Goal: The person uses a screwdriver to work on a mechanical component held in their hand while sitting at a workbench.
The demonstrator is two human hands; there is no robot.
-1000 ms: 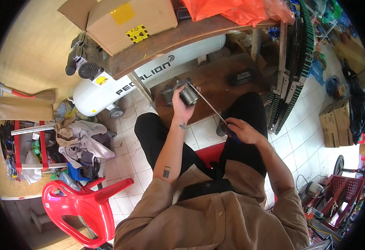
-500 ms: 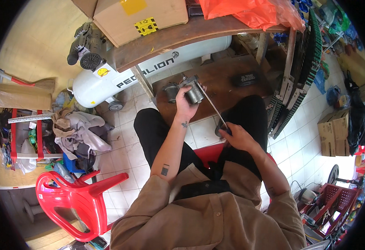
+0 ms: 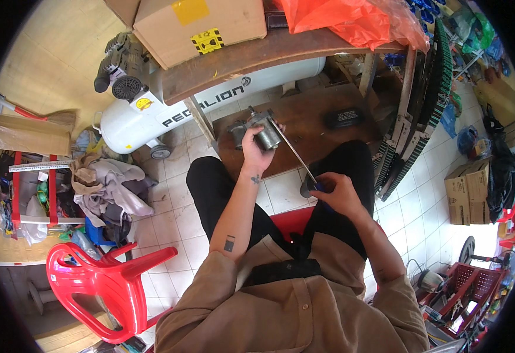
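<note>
My left hand (image 3: 257, 152) is wrapped round a silver-grey metal cylinder with a flanged end (image 3: 267, 139), which looks like a small motor. It is held tilted above a low brown wooden board. My right hand (image 3: 341, 193) grips the dark blue handle of a long screwdriver (image 3: 297, 156) over my right thigh. The screwdriver's thin shaft slants up and left to the flanged end of the cylinder. Whether its tip touches a screw is too small to tell. Another grey metal part (image 3: 237, 133) lies on the board just left of the cylinder, partly hidden behind my left hand.
The low wooden board (image 3: 304, 154) carries a black box (image 3: 344, 119). Behind it lies a white air compressor tank (image 3: 145, 120) under a wooden table (image 3: 240, 59) bearing a cardboard box (image 3: 210, 23) and orange plastic (image 3: 340, 20). A red chair (image 3: 107, 288) stands left; green-edged black racks (image 3: 416, 123) lean right.
The fingers of my right hand have shifted on the screwdriver's handle, and more of the blue shows. The cylinder and my left hand have moved slightly left and down.
</note>
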